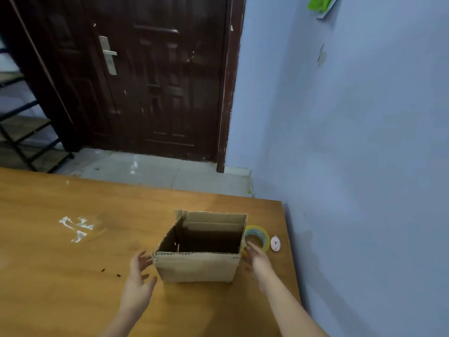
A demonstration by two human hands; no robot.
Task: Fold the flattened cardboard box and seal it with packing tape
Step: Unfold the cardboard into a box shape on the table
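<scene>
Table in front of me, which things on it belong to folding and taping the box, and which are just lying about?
For the job:
cardboard box, standing open
roll of packing tape, right of the box
left hand and right hand, open beside the box

Lying about:
small pink and white object
white smears on the table

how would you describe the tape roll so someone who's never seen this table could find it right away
Start at the wooden table and go to its far right corner, by the blue wall. An open cardboard box stands there; the tape roll lies flat just right of it. It is a yellowish ring with a hole in the middle, unlike the small pink-and-white oval object further right.
</scene>
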